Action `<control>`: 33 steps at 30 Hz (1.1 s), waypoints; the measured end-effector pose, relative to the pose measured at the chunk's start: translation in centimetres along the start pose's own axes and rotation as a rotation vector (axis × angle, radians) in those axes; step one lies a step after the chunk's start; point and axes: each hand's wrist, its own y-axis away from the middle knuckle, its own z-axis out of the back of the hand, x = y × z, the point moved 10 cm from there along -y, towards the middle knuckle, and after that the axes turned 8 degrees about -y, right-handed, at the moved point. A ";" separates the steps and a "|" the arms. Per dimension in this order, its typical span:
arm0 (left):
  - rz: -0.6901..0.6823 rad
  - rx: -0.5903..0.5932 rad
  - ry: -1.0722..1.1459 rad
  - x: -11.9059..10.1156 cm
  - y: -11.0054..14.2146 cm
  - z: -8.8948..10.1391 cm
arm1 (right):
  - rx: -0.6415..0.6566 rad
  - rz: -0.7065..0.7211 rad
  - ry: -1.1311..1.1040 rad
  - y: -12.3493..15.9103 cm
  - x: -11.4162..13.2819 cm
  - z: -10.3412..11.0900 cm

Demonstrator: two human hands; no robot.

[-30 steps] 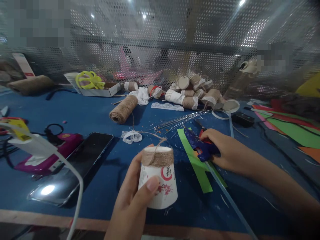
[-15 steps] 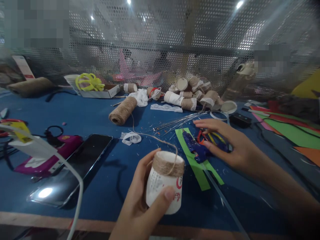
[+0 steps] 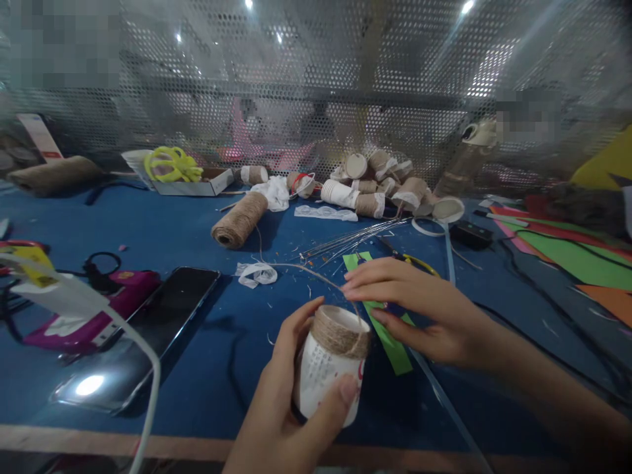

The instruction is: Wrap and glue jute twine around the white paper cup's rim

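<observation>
My left hand (image 3: 281,401) is wrapped round a white paper cup (image 3: 326,372) turned upside down, its top band wound with jute twine (image 3: 340,332). A loose strand of twine runs from the cup back to a jute spool (image 3: 238,220) lying on the blue table. My right hand (image 3: 419,306) hovers just right of the cup, fingers stretched out towards its twine band, holding nothing. It covers the blue glue gun, which lies on a green paper strip (image 3: 390,342).
A phone (image 3: 143,336) and a pink glue gun (image 3: 89,316) lie at the left, with a white cable (image 3: 143,388) in front. Twine-wrapped cups (image 3: 380,184) are piled at the back by a perforated screen. Thin wires (image 3: 355,237), scissors (image 3: 409,260) and coloured paper sheets (image 3: 577,257) lie to the right.
My right hand let go of the blue glue gun and moved left to the cup. My left hand tilted the cup and lowered it a little.
</observation>
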 end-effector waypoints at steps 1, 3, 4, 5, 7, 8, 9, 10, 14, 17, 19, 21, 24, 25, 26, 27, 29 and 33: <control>0.005 0.012 0.008 0.0 0.0 -0.1 | 0.022 0.017 0.009 -0.1 0.0 -0.3; 0.014 0.023 0.012 0.0 0.0 -0.1 | 0.053 0.041 0.017 -0.2 -0.1 -0.8; 0.017 0.024 0.010 0.0 0.0 -0.1 | 0.060 0.041 0.012 -0.3 -0.2 -0.8; 0.016 0.024 0.003 0.0 0.0 0.0 | 0.057 0.037 0.000 -0.3 -0.3 -0.7; 0.003 0.018 -0.023 0.0 0.0 0.0 | 0.030 0.024 -0.041 -0.2 -0.3 -0.3; -0.004 0.011 -0.037 0.0 0.0 0.1 | 0.005 0.011 -0.067 -0.1 -0.3 0.0; -0.012 0.002 -0.050 0.1 0.0 0.2 | -0.026 -0.004 -0.091 0.0 -0.2 0.3; -0.020 -0.007 -0.058 0.1 -0.1 0.3 | -0.057 -0.017 -0.114 0.1 -0.1 0.7; -0.035 -0.032 -0.061 0.3 -0.1 0.5 | -0.127 -0.016 -0.164 0.5 0.8 1.4; -0.021 -0.061 -0.043 0.1 -0.1 0.6 | -0.117 -0.002 -0.178 0.6 1.4 1.1; -0.009 -0.075 -0.032 -0.1 0.1 0.6 | -0.108 0.001 -0.180 0.7 1.6 0.8; -0.014 -0.070 -0.027 -0.5 0.2 0.4 | -0.117 0.006 -0.185 0.9 1.7 0.6; -0.051 -0.069 -0.040 -1.1 0.4 0.1 | -0.130 -0.005 -0.183 1.1 1.8 0.3; -0.066 -0.077 -0.050 -1.3 0.5 0.1 | -0.131 -0.012 -0.171 1.1 1.8 0.3; -0.074 -0.089 -0.060 -1.4 0.5 0.2 | -0.127 -0.022 -0.153 1.1 1.8 0.1; -0.076 -0.100 -0.066 -1.4 0.5 0.3 | -0.123 -0.025 -0.132 1.1 1.9 0.0; -0.072 -0.108 -0.064 -1.3 0.5 0.4 | -0.116 -0.029 -0.107 1.0 2.0 -0.1; -0.055 -0.101 -0.019 -1.1 0.4 0.4 | -0.106 -0.036 -0.115 1.0 2.0 -0.4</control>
